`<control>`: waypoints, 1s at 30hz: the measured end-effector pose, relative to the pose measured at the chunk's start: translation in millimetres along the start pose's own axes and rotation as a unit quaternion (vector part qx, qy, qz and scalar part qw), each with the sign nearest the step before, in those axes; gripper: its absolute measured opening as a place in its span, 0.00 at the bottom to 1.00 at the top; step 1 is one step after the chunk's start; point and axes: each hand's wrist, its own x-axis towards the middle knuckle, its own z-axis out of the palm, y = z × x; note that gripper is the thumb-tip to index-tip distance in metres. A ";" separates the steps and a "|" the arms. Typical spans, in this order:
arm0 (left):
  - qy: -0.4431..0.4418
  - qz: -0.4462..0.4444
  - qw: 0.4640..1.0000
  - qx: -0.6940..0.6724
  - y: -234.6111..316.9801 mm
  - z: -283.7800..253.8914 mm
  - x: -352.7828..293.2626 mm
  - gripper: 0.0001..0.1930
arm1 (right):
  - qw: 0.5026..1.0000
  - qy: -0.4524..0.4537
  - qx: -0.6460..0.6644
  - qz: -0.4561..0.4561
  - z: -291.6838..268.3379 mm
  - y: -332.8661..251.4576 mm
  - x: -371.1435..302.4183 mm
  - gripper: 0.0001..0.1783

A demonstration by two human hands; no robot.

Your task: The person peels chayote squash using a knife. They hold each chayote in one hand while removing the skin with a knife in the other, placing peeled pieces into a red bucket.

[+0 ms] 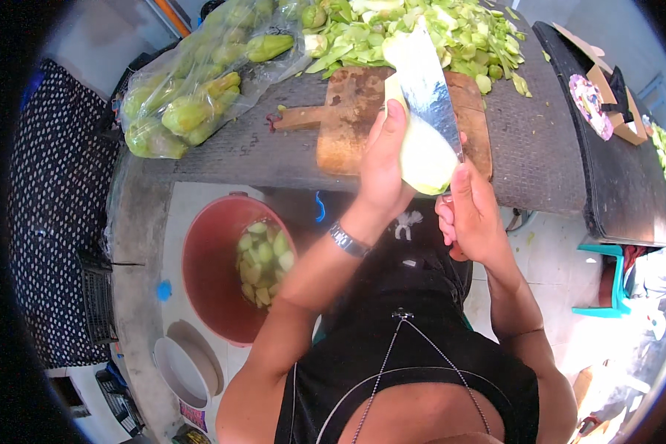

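Observation:
My left hand (386,159), a watch at its wrist, is closed round a pale, mostly peeled green mango (427,159) held above the table's near edge. Some green skin shows at the mango's near end. My right hand (472,211) grips the handle of a broad-bladed knife (431,92). Its shiny blade points away from me and lies along the right side of the mango. Beneath both hands is a wooden cutting board (351,100) with a short handle to the left. Part of the mango is hidden behind the blade.
Green peelings (451,29) are heaped beyond the board. A clear plastic bag (192,103) of unpeeled mangoes lies at the left. Below stands a reddish bucket (203,251) with peeled pieces in liquid, near a white basin (185,370). A green stool (607,285) and another person's arm are at the right.

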 end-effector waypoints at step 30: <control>0.037 0.049 0.954 -0.293 41.4 -1.3 26.2 0.46 | 0.943 0.006 -0.272 -0.194 20.2 -10.0 16.9 0.40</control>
